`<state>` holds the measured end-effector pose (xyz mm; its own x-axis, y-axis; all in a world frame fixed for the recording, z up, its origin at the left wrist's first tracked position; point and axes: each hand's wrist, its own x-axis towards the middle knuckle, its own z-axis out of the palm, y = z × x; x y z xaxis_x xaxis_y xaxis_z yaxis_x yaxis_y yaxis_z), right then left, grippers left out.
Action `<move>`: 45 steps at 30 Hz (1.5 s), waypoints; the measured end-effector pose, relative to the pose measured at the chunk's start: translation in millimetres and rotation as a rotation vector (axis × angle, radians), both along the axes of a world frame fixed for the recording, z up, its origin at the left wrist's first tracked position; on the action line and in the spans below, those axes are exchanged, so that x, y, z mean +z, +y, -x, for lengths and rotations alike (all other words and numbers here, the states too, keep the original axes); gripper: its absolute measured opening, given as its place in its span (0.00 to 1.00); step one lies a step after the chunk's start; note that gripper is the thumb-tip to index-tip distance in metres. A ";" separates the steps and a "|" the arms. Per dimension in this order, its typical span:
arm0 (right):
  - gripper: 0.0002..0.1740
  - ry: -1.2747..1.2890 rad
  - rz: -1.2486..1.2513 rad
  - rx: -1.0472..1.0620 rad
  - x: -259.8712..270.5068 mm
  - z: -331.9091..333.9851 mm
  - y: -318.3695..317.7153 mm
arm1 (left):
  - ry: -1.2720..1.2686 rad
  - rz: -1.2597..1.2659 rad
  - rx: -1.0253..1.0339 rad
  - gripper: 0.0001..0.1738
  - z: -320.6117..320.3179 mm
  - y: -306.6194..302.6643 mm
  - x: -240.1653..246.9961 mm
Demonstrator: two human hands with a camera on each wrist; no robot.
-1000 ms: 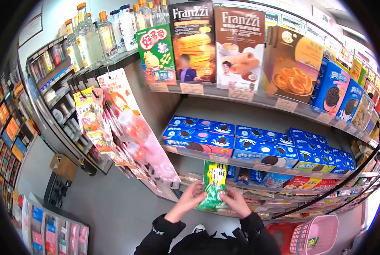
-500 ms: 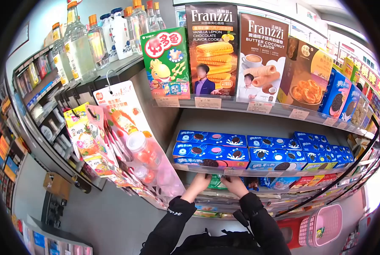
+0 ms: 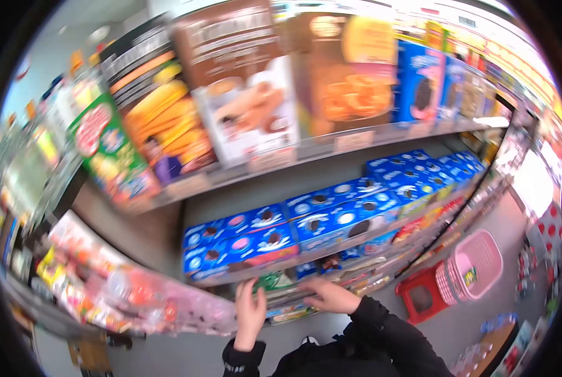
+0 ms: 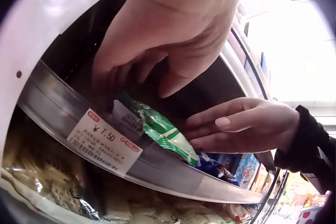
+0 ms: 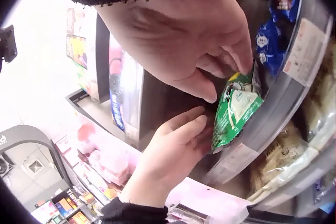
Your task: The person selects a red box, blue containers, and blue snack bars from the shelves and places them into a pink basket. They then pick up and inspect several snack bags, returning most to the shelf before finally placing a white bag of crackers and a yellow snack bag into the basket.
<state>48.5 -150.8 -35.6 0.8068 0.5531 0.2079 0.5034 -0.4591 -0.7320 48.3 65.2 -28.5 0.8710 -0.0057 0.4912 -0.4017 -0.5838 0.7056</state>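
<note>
A green snack bag [image 3: 274, 280] lies on the shelf below the blue cookie boxes; in the left wrist view the bag [image 4: 167, 132] sits just behind the metal shelf lip. My left hand [image 3: 250, 311] is at its left end, and the left wrist view shows that hand [image 4: 173, 29] above the bag with fingers loosely bent and nothing gripped. On the other side, my right hand [image 3: 331, 297] has its fingers extended. The right wrist view puts the right fingertips right at the bag's upper end [image 5: 239, 85], thumb apart from it.
Rows of blue cookie boxes [image 3: 243, 251] fill the shelf above the hands. Hanging candy packs [image 3: 73, 283] flank the left side. A price tag [image 4: 102, 141] is fixed on the shelf lip. A pink basket [image 3: 452, 279] stands on the floor at the right.
The green bag was held in both hands before the shelf, then moved in under the cookie boxes. Now the hands have spread apart around it. The head view has tilted and swung right.
</note>
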 end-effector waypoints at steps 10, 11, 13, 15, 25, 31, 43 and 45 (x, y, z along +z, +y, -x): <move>0.18 0.426 -0.078 -0.261 -14.9 71.5 -126.3 | 0.377 0.203 -0.280 0.10 22.8 -79.9 -5.2; 0.18 0.424 -0.102 -0.304 -18.3 76.3 -140.6 | 0.404 0.187 -0.359 0.10 21.9 -96.4 -4.6; 0.17 0.426 -0.157 -0.366 -24.5 85.8 -171.4 | 0.437 0.157 -0.437 0.11 22.6 -130.7 -1.7; 0.17 0.419 -0.165 -0.423 -31.0 96.9 -208.2 | 0.494 0.032 -0.536 0.11 26.7 -171.0 -0.1; 0.11 0.397 -0.494 -1.129 -114.7 143.4 -487.7 | 0.764 -0.060 -0.765 0.09 47.1 -391.9 -46.9; 0.31 0.683 -0.243 -1.651 -232.6 172.4 -623.9 | 0.907 -0.081 -0.765 0.10 45.8 -467.8 -59.8; 0.37 1.120 -0.152 -2.030 -386.7 194.3 -675.2 | 1.144 -0.210 -0.589 0.11 46.2 -501.4 -91.2; 0.41 1.132 -0.127 -2.103 -417.6 200.2 -679.8 | 1.178 -0.218 -0.562 0.11 52.2 -491.9 -103.6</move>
<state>-151.6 -830.6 -453.2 -0.1808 -0.7958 -0.5780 -0.8379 0.4324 -0.3332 -4.0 -426.7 -132.1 0.6261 -0.4856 -0.6100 0.1604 -0.6854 0.7103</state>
